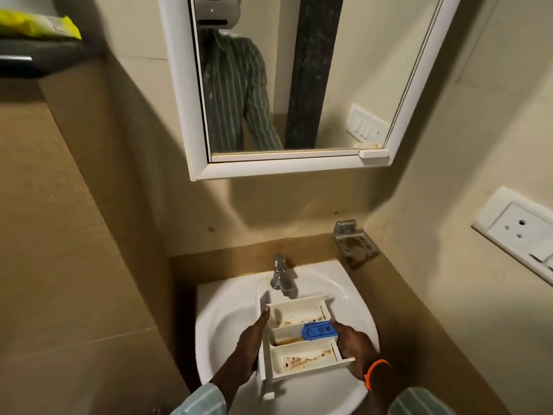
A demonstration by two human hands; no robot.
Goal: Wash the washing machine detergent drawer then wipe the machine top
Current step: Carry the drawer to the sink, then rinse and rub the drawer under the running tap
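We can read no brand, label or writing anywhere here: the yellow packet [39, 25] on the dark shelf [45, 56] at upper left shows print too blurred to make out, and the detergent drawer [302, 339] carries none that we can see. We hold that white drawer over the bowl of the white wash basin [227, 324], just in front of the chrome tap [281, 277], with its open side facing up. It has three compartments, each streaked with brown residue, and a blue insert [319, 331] sits at the right end of the middle one. Our left hand [250, 345] lies along the drawer's left wall, the thumb stretched straight up the edge towards the far corner; the other fingers are hidden below, so we cannot tell how they lie. Our right hand [354, 344] grips the right wall, the thumb tip touching the blue insert and the fingers curled under the side. An orange band [375, 369] circles the right wrist, and pale striped sleeves show at the bottom edge. Above the basin hangs a white-framed mirror [299, 85] reflecting a green striped shirt. A metal holder [354, 242] is fixed to the wall right of the tap, and a white socket plate [517, 232] sits further right.
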